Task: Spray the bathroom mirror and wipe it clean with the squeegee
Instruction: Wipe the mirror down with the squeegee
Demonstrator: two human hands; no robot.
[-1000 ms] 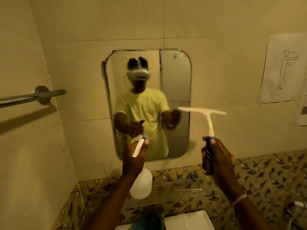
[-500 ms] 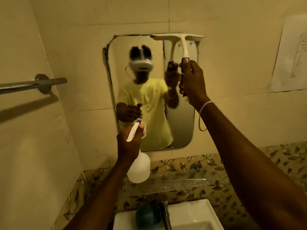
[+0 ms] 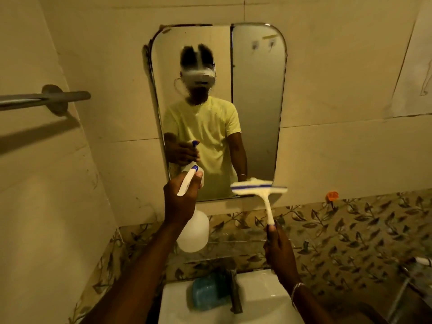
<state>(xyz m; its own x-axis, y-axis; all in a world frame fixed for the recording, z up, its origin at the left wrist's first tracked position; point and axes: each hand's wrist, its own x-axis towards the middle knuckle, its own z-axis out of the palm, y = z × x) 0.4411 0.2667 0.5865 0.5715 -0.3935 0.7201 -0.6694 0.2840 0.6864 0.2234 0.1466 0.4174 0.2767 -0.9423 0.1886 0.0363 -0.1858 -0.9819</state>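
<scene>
The rounded bathroom mirror [image 3: 257, 101] hangs on the tiled wall ahead. My left hand [image 3: 180, 202] grips a white spray bottle [image 3: 194, 232] with a blue-tipped nozzle, held in front of the mirror's lower left part. My right hand [image 3: 279, 251] holds the white squeegee [image 3: 259, 189] by its blue handle. The blade lies level across the mirror's bottom right edge, blurred by motion. The mirror reflects a person in a yellow shirt and both hands.
A white sink [image 3: 257, 298] with a metal tap [image 3: 233, 288] and a blue soap [image 3: 205, 293] sits below. A glass shelf [image 3: 233, 242] runs under the mirror. A towel bar [image 3: 46, 98] juts out on the left wall. A paper sheet [image 3: 411, 78] hangs at right.
My right hand drew the squeegee from the mirror's top right edge down to its bottom edge. My left hand kept the spray bottle in about the same place.
</scene>
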